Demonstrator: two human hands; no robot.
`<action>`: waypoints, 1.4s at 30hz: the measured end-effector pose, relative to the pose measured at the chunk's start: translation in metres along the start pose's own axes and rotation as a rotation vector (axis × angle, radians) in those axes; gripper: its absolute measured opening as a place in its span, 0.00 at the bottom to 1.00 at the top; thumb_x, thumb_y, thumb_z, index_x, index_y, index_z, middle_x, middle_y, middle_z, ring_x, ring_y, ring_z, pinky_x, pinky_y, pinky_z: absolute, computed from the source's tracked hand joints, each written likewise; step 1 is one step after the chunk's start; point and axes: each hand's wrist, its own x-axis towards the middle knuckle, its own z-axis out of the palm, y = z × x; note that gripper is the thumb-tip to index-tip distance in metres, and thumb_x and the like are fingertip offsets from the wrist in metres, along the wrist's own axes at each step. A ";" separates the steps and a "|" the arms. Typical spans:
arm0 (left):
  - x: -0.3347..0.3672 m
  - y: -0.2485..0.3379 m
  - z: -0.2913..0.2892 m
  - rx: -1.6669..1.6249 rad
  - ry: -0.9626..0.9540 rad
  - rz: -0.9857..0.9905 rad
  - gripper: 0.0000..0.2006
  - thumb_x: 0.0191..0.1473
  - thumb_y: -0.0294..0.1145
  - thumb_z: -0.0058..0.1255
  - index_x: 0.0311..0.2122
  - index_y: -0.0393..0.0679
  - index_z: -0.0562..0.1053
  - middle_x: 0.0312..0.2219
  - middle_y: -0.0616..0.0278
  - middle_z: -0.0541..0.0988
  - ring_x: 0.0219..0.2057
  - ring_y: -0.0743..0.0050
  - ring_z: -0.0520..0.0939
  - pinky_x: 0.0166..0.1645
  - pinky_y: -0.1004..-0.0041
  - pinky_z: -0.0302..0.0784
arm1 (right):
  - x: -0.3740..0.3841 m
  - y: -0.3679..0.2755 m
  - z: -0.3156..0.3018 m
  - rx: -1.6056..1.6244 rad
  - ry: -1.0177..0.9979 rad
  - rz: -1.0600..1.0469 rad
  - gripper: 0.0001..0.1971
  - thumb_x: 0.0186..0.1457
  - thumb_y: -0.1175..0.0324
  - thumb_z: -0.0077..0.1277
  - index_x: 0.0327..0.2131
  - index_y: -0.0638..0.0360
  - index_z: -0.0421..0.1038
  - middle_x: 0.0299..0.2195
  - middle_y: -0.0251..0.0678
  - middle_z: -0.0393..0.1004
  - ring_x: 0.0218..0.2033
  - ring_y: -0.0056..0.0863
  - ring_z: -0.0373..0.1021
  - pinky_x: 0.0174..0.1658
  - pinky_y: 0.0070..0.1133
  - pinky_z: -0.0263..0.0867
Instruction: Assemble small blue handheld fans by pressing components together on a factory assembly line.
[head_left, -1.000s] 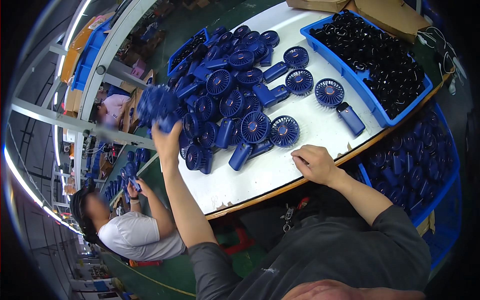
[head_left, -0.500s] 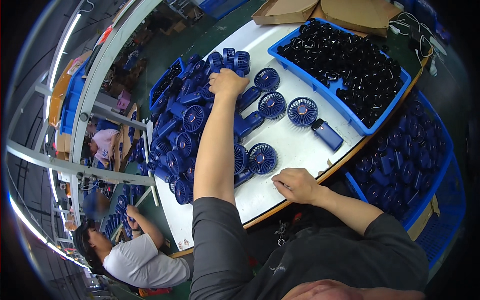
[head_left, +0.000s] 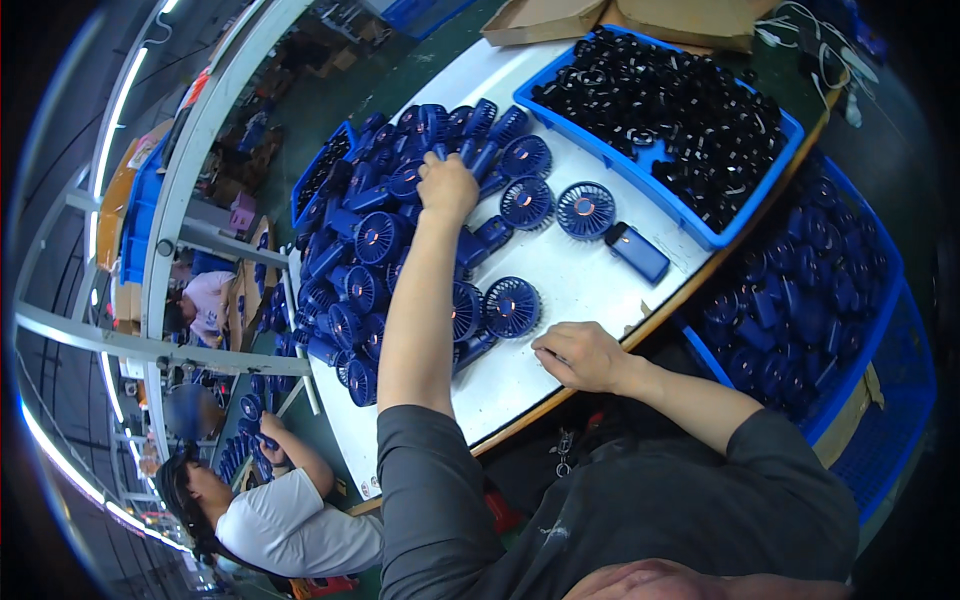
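We are reaching over a white table (head_left: 585, 295) with blue fans (head_left: 380, 238) heaping up across its left half, heads and handles pointing every way. Our left hand (head_left: 449, 187) is stretching to the far part of the heap, back upward, fingers bending down among the fans and touching them; whether they are closing around one, we cannot tell, since the hand itself is hiding the grip. Our right hand (head_left: 583, 357) is lying at the table's near edge, right of the heap, fingers curling in narrow; we cannot tell whether the palm is touching the top. A near fan (head_left: 513, 306) is sitting at the heap's right side, just beyond this hand. Farther off and to the right, a loose fan (head_left: 585, 210) is lying apart from the heap, cage up, close to a blue block (head_left: 638, 255) with a dark end. Far right, a big tray (head_left: 625, 176) is holding a mass of black parts (head_left: 680, 110), with cardboard (head_left: 680, 22) lying beyond it. Far left, past the heap, a small tray (head_left: 297, 208) is holding dark pieces. Right of the table, a crate (head_left: 893, 290) is brimming with more fans. On the left, a co-worker (head_left: 290, 525) in a white top is sitting near a metal frame (head_left: 190, 350).
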 end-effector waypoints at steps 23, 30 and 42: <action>-0.324 -0.238 -0.012 -0.686 -0.020 -0.589 0.42 0.60 0.62 0.45 0.63 0.29 0.59 0.57 0.42 0.69 0.58 0.54 0.70 0.63 0.65 0.59 | -0.010 0.012 0.014 -0.054 0.085 -0.088 0.07 0.52 0.72 0.50 0.23 0.62 0.69 0.22 0.42 0.72 0.26 0.43 0.73 0.32 0.34 0.70; -0.305 -0.201 -0.005 -0.348 0.091 -0.453 0.39 0.55 0.48 0.59 0.60 0.24 0.61 0.55 0.40 0.71 0.53 0.55 0.74 0.61 0.67 0.64 | -0.033 -0.018 0.009 0.125 0.124 -0.038 0.05 0.51 0.73 0.51 0.26 0.64 0.72 0.24 0.45 0.74 0.29 0.45 0.74 0.34 0.34 0.69; -0.386 -0.112 -0.101 -0.642 0.296 -0.475 0.29 0.47 0.32 0.65 0.55 0.35 0.70 0.50 0.54 0.72 0.49 0.67 0.74 0.55 0.69 0.69 | -0.004 -0.056 0.001 0.363 -0.033 0.295 0.23 0.56 0.66 0.57 0.54 0.62 0.65 0.44 0.43 0.71 0.34 0.30 0.71 0.35 0.25 0.71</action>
